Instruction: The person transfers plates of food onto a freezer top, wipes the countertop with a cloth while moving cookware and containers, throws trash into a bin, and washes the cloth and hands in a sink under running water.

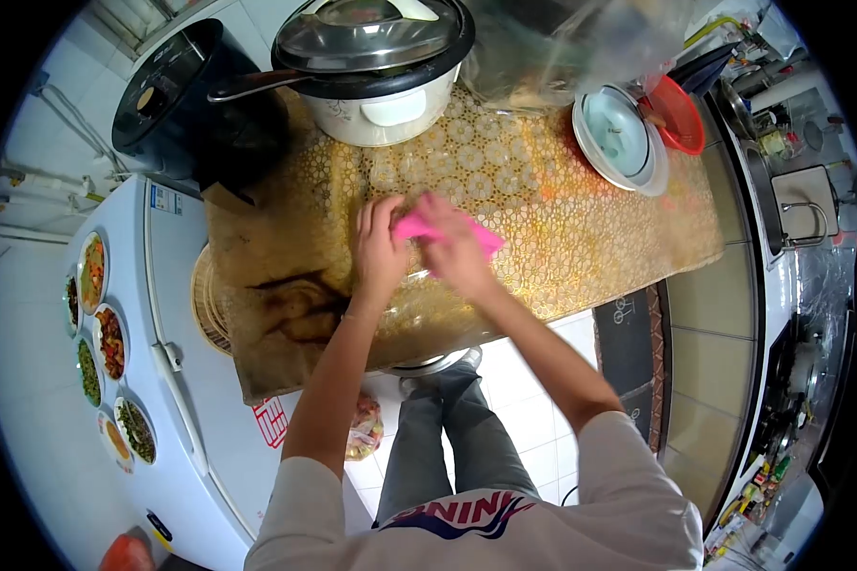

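Note:
A bright pink cloth (487, 239) is bunched up over the patterned table cover (567, 228), near the middle of the table. My right hand (450, 246) grips it from above, fingers slightly blurred by motion. On the other side, my left hand (379, 246) has its thumb and fingers closed at the cloth's left end. Both forearms reach in from the table's near edge, and the hands are close together. Parts of the cloth are hidden under the right hand's fingers.
Behind my hands stands a white pot (381, 116) with a glass lid and a dark handle. A black appliance (186, 100) is at the back left, bowls (649, 181) and a red basin (687, 114) at the right. A plastic bag (562, 57) lies behind; a white fridge (176, 314) flanks the table.

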A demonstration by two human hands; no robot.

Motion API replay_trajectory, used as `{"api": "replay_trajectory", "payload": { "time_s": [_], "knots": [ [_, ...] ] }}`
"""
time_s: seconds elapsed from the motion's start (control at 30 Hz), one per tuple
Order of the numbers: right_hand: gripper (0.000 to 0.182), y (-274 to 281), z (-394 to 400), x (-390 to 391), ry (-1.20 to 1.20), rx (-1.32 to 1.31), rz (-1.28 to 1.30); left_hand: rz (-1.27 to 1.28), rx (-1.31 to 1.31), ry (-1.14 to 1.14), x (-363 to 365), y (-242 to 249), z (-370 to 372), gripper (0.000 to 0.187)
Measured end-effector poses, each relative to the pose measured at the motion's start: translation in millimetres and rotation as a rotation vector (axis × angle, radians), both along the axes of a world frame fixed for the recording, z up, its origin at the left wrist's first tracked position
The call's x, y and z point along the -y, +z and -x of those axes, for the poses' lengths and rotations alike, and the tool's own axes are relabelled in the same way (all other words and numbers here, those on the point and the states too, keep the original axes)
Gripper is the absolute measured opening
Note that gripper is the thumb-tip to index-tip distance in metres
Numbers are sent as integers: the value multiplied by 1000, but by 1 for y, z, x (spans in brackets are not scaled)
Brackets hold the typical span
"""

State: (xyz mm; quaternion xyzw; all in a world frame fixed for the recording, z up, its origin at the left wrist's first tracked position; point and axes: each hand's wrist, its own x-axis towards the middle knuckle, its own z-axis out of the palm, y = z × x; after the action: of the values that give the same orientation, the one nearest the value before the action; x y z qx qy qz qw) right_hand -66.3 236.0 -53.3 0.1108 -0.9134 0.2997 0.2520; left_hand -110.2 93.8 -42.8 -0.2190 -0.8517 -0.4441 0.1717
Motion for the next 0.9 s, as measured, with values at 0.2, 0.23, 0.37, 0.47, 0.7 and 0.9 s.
{"api": "replay_trajectory", "payload": {
  "time_s": [0.2,0.23,0.37,0.47,0.7,0.9],
  "knots": [
    [46,7,44,-22,-303,163,-238,77,63,89,22,0,0,23],
    [47,8,49,-58,-350,196,-228,84,12,74,20,1,0,22],
    [44,-14,29,-144,-520,165,-269,86,88,44,20,-8,-10,21],
    [41,-27,9,-174,-753,84,-293,105,134,26,25,-15,-13,20],
    [29,-28,-30,15,-14,186,-362,-405,359,-29,27,-28,-14,16],
    [39,1,-33,18,-183,193,-82,-534,424,-19,39,-24,-9,15]
  ]
}}
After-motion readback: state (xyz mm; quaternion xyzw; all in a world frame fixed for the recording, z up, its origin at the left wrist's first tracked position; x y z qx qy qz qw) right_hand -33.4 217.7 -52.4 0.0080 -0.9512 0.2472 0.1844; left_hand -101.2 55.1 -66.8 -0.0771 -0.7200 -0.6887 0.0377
